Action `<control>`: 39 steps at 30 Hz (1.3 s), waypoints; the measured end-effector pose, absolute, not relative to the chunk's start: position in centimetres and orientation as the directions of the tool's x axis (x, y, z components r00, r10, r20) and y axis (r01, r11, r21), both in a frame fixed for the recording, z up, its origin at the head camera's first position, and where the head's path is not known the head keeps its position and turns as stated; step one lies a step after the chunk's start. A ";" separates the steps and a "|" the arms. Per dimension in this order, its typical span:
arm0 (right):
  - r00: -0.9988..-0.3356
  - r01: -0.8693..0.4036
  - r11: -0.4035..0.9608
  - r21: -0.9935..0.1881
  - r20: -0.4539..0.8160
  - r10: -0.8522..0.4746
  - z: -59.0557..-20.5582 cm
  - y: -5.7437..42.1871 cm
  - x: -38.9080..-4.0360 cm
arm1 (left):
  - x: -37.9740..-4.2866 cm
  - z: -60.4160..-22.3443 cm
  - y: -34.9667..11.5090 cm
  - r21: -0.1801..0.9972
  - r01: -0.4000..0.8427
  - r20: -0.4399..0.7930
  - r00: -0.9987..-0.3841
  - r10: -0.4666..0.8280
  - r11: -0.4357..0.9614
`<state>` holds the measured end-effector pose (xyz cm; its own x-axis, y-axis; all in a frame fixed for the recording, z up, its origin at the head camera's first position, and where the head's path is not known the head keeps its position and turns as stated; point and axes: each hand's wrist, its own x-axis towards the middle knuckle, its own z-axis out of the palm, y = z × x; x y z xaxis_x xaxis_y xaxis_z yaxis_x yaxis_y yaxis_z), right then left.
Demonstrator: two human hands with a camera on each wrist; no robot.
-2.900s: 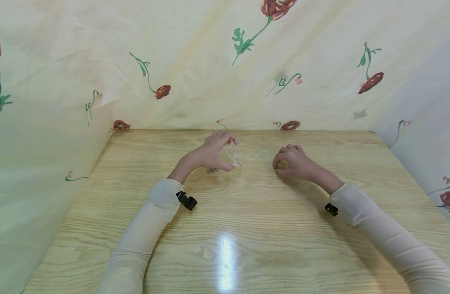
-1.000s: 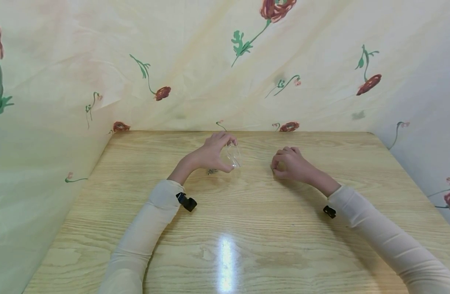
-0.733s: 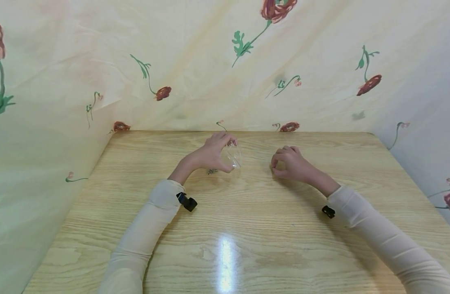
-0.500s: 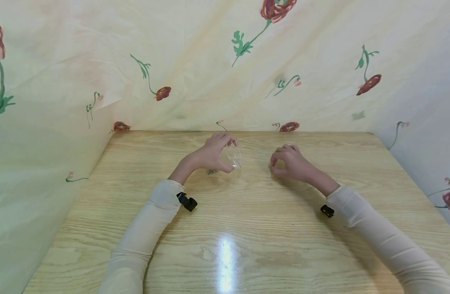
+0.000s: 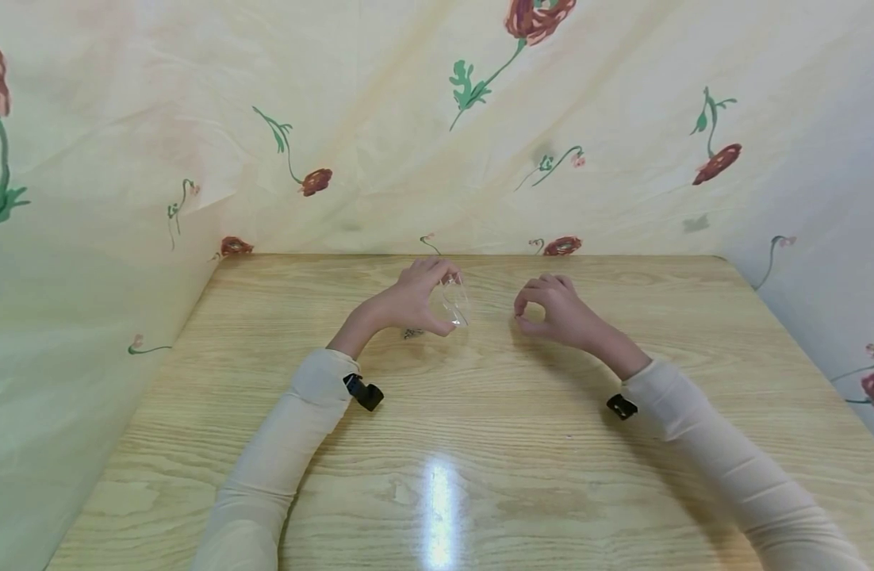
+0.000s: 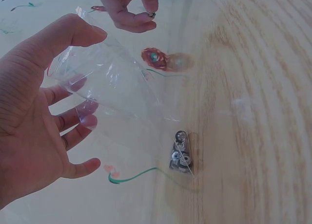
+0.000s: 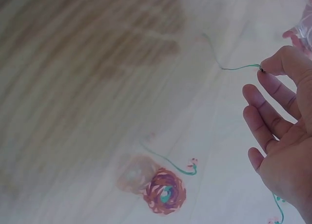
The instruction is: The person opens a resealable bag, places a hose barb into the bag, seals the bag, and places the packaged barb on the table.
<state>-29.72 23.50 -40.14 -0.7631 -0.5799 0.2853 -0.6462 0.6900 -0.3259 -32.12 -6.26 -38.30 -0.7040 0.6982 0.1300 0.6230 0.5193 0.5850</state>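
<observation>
My left hand (image 5: 411, 300) holds a clear plastic bag (image 5: 454, 301), thumb and fingers spread apart so its mouth gapes to the right. In the left wrist view, small round silvery metal pieces (image 6: 181, 153), some with holes, lie at the low end of the bag (image 6: 117, 83); a line like the bag's edge crosses them. To the right, above the table, my right hand (image 5: 560, 313) is apart from the bag. Its thumb and index finger pinch a small dark metal piece (image 7: 262, 69), while the other fingers are loosely bent. This piece is too small to identify.
A light wood-grain table (image 5: 494, 492) lies under both hands. Flowered cream cloth (image 5: 380, 119) hangs behind it and along both sides. A black wrist camera (image 5: 364, 392) sits on the left sleeve, another black camera (image 5: 622, 407) on the right.
My right hand has lifted slightly and moved left toward the bag, with the small metal piece still pinched. The left hand and the bag have stayed in place.
</observation>
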 end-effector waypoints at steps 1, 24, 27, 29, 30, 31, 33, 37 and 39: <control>-0.763 -0.647 0.688 -0.330 0.290 -0.578 -40.1 23.4 -29.7 | -32.1 -38.3 -6.3 0.585 0.623 0.130 -0.704 0.699 0.519; -0.736 -0.676 0.625 -0.390 0.401 -0.546 -39.1 20.7 -29.6 | -32.2 -38.3 -6.3 0.594 0.614 0.136 -0.713 0.688 0.519; -0.734 -0.677 0.621 -0.394 0.414 -0.538 -38.8 20.4 -29.6 | -32.2 -38.3 -6.3 0.599 0.611 0.134 -0.713 0.688 0.517; -0.731 -0.680 0.616 -0.397 0.424 -0.534 -38.6 20.1 -29.6 | -32.2 -38.3 -6.3 0.601 0.610 0.134 -0.714 0.688 0.516; -0.729 -0.683 0.613 -0.398 0.429 -0.534 -38.6 20.0 -29.6 | -32.2 -38.3 -6.3 0.602 0.610 0.134 -0.713 0.688 0.515; -0.725 -0.687 0.607 -0.400 0.435 -0.534 -38.5 19.8 -29.7 | -32.2 -38.3 -6.3 0.602 0.610 0.133 -0.713 0.688 0.516; -0.716 -0.696 0.594 -0.404 0.447 -0.535 -38.3 19.6 -29.7 | -32.2 -38.3 -6.3 0.601 0.610 0.134 -0.713 0.688 0.516; -0.698 -0.714 0.566 -0.412 0.474 -0.537 -37.9 19.0 -29.7 | -32.2 -38.2 -6.3 0.603 0.608 0.131 -0.714 0.688 0.517; -0.690 -0.722 0.554 -0.415 0.485 -0.537 -37.7 18.6 -29.7 | -32.2 -38.2 -6.3 0.603 0.607 0.131 -0.715 0.687 0.517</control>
<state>-29.70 18.64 -37.73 -0.6901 -0.5372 0.4849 -0.7223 0.5536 -0.4146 -32.24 -6.33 -38.23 -0.7148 0.6870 0.1308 0.6073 0.5169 0.6033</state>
